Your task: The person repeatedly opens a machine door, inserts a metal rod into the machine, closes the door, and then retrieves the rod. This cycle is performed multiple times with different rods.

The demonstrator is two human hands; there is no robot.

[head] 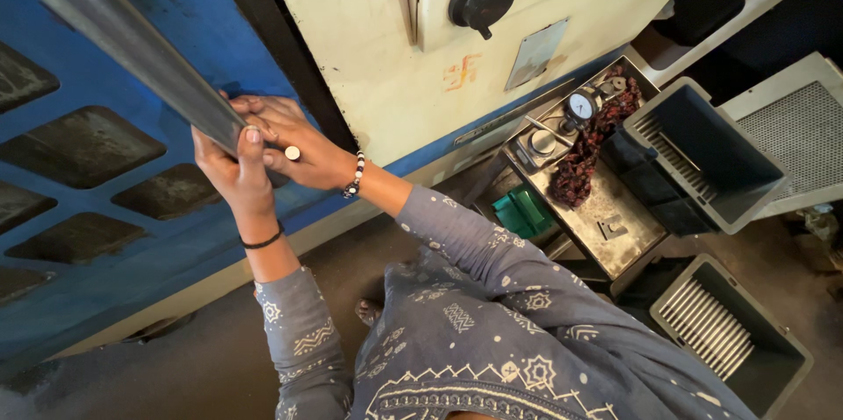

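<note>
a: a workshop floor beside a blue and cream machine (369, 78).
b: both hands together, left hand (230, 170) and right hand (294, 143) clamped on the grey metal bar's (123, 38) end, steadying it against the machine.

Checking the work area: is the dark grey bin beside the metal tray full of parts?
No, the dark grey bin is empty, its slotted bottom bare beside the metal tray.

Head view, steeply down, close

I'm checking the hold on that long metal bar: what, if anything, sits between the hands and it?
Nothing visible. The left hand and the right hand both lie directly on the lower end of the grey metal bar, fingers wrapped against it.
</note>
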